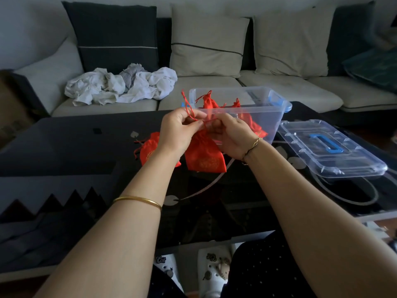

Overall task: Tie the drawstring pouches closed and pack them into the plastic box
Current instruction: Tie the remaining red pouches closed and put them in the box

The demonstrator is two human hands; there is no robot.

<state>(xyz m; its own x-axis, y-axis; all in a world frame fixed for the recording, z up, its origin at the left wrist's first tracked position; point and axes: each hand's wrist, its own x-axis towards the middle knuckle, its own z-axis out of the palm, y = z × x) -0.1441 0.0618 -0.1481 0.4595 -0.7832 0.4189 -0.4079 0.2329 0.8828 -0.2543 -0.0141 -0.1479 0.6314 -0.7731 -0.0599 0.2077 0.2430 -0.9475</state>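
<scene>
A red drawstring pouch [204,155] with gold print hangs above the dark glass table, held at its neck by both hands. My left hand [179,130] pinches its red cord [189,108], which loops upward. My right hand [232,136] pinches the cord on the other side of the neck. Another red pouch [150,150] lies on the table behind my left wrist. The clear plastic box [277,112] stands just beyond my hands, with tied red pouches [209,102] inside it.
The box's clear lid [343,160] with a blue handle lies on the table to the right. A sofa with cushions and a heap of white cloth [120,84] runs behind the table [64,143]. White clogs show below the table's near edge.
</scene>
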